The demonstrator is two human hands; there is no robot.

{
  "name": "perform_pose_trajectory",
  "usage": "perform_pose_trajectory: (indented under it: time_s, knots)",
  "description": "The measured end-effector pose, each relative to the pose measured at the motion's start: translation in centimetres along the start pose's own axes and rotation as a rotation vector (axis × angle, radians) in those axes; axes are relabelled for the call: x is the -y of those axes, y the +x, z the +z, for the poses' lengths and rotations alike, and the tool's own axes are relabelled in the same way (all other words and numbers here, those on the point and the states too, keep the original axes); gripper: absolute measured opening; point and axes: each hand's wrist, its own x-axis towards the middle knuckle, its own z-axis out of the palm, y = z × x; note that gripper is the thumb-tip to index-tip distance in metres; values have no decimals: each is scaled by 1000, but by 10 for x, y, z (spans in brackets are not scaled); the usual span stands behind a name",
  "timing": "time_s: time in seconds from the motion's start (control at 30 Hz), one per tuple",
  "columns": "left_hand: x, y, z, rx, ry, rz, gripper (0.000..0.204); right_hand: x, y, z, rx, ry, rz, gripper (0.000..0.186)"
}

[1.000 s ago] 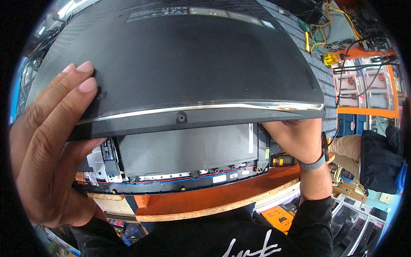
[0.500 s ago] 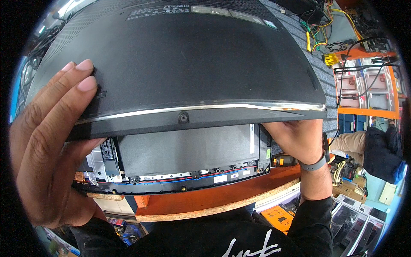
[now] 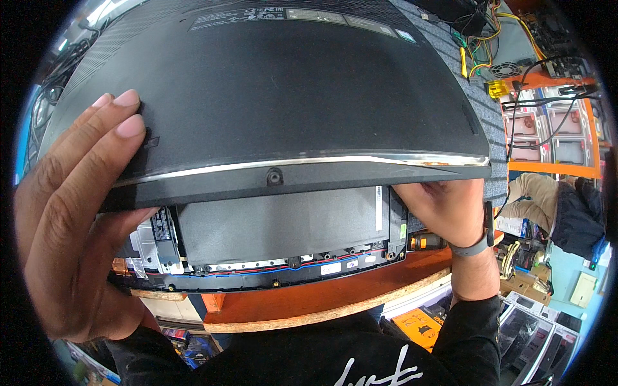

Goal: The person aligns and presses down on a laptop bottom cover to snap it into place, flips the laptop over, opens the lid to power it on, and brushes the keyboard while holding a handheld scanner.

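A black laptop bottom cover (image 3: pixel 296 96) with a shiny front strip is raised at its near edge. My left hand (image 3: pixel 77 206) grips its left edge, fingers on top and thumb beneath. My right hand (image 3: pixel 447 202) reaches under the right part of the near edge; its fingers are hidden below the cover. Under the cover lies the open laptop base (image 3: pixel 225 280), showing a flat grey battery (image 3: pixel 283 225), blue and red wires along the front and a silver drive bay at the left.
The laptop rests on a grey ribbed mat (image 3: pixel 492 138) over an orange-brown bench (image 3: pixel 335 302). Cables and a small fan (image 3: pixel 505 69) lie at far right, beside an orange-framed case (image 3: pixel 553 168) of boxed goods. Another person's legs (image 3: pixel 534 196) show at right.
My hands and the cover stay almost still. At the right, the other person's legs have shifted slightly.
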Motion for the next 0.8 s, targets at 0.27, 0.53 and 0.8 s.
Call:
perform_pose_trajectory:
  time_s: [0.27,0.53,0.8]
  knots:
    - [2,-1,-9,41,52,0,49,11,12,-11,47,-273,-226,13]
    - [-11,2,3,-76,21,-68,49,8,5,-11,52,-252,-246,15]
    - [-10,3,-5,-13,-7,-4,42,6,4,-11,46,-279,-284,14]
